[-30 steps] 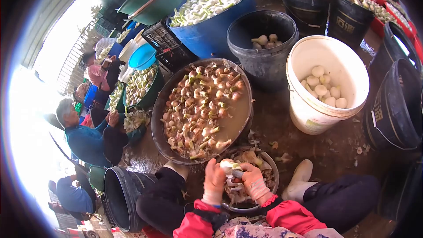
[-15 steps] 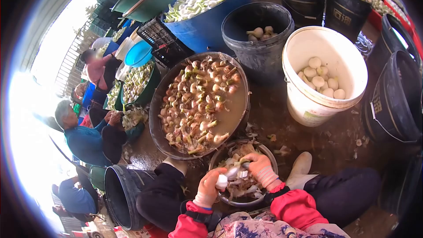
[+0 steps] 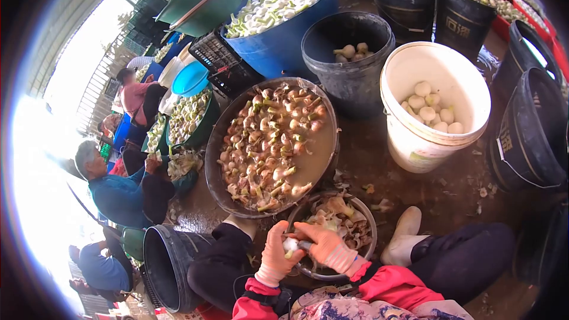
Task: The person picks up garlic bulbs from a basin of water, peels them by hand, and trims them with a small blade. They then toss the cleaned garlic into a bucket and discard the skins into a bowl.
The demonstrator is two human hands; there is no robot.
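Note:
My left hand (image 3: 274,256), in an orange glove, is closed around a white garlic bulb (image 3: 290,245) low in the middle of the view. My gloved right hand (image 3: 326,245) meets it from the right, fingers wrapped round a small dark tool (image 3: 304,245) that touches the bulb. Both hands are over the left part of a metal bowl (image 3: 373,238) of peelings (image 3: 351,223). Beyond the bowl stands a wide basin (image 3: 214,188) with unpeeled bulbs (image 3: 269,136) in murky water.
A white bucket (image 3: 409,148) with peeled bulbs and a dark bucket (image 3: 347,77) stand beyond. Blue tubs (image 3: 269,53) hold more garlic. An empty-looking black bucket (image 3: 157,249) lies tilted at the left. Co-workers (image 3: 118,192) sit at the left; my boot (image 3: 405,231) is right of the bowl.
My right hand has moved left and down to the bulb, away from the middle of the bowl. My left hand has turned and shifted slightly up. The view has shifted slightly.

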